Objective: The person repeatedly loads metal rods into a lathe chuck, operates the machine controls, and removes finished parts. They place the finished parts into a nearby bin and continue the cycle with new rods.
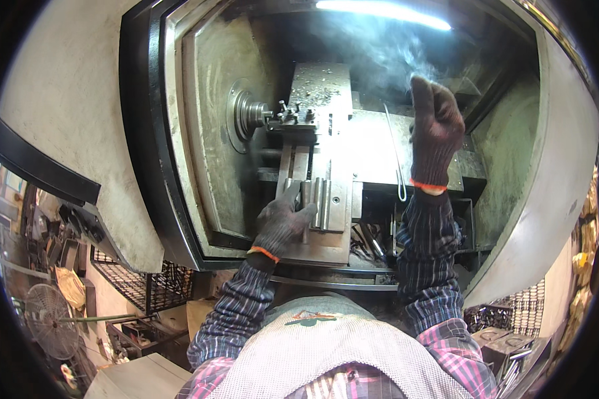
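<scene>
My left hand (pixel 283 225), in a dark knit glove with an orange cuff, rests on the lathe's cross slide (pixel 333 247). Its fingers and thumb close about a short metal bar (pixel 306 193); the grip is partly hidden. Beside that bar stands a ribbed metal block (pixel 323 203). My right hand (pixel 436 123), gloved likewise, is raised over the bright right side of the machine with its fingers curled in. Whatever it may hold cannot be made out. Pale smoke (pixel 406 56) drifts around and above it. Farther in, a tool holder (pixel 298 118) with bolts faces the round chuck (pixel 249 114).
A thin hooked rod (pixel 394 149) lies left of my right forearm. Several tools (pixel 373 241) fill a recess below. Metal shavings (pixel 319 83) litter the far slide. The enclosure's door edge (pixel 154 133) rises on the left. A mesh basket (pixel 136 279) and a fan (pixel 50 319) stand outside.
</scene>
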A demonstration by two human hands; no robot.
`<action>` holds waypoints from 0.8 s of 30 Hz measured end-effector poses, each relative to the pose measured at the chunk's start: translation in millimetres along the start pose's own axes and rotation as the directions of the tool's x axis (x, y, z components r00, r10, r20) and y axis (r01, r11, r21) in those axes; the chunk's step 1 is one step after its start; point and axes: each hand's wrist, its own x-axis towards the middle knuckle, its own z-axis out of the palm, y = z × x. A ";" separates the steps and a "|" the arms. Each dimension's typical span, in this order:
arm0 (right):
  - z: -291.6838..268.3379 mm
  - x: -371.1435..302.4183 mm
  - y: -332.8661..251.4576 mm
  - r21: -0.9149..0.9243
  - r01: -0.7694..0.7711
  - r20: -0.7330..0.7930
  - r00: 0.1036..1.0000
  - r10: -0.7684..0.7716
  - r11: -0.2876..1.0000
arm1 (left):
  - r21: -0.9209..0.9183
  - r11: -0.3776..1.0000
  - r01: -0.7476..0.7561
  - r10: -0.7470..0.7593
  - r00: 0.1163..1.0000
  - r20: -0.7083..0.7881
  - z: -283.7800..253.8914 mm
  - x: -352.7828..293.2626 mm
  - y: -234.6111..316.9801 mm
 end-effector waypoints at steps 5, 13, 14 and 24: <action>-55.2 -74.3 -6.6 -0.455 -0.019 0.069 0.996 0.057 0.890 | 0.256 0.965 0.058 -0.055 0.998 -0.016 35.1 45.5 1.3; -104.1 -184.3 41.5 -0.732 -0.185 0.268 0.807 0.526 0.656 | 0.285 0.951 -0.124 0.162 0.980 -0.114 29.8 54.3 -23.4; -103.4 -191.7 46.6 -0.759 -0.225 0.302 0.710 0.636 0.611 | 0.341 0.937 -0.077 0.127 0.984 -0.127 27.6 48.8 -21.8; -187.6 -263.6 -14.8 -0.745 -0.434 0.036 0.732 0.681 0.507 | 0.008 0.805 -0.594 0.584 0.789 -0.194 49.2 -18.7 20.0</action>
